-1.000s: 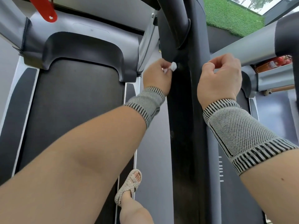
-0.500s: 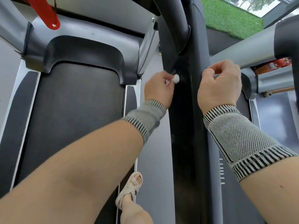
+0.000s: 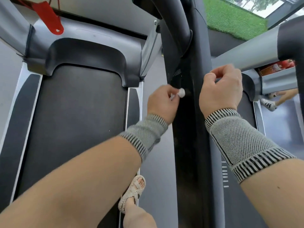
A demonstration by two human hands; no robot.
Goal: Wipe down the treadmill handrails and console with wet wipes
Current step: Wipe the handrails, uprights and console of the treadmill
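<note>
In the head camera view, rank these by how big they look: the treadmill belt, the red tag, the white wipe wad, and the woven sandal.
1. treadmill belt
2. woven sandal and red tag: look similar in size, and they sit at different distances, so unranked
3. white wipe wad, pinched by the left hand

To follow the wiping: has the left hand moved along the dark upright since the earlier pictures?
Yes. The left hand with its wipe slid down the dark upright, away from the handrail joint.

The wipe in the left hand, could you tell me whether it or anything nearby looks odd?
The wipe is balled into a small white wad, pinched by the left hand against the dark upright post, so little of it meets the surface. The right hand is curled and no wipe shows in it.
</note>
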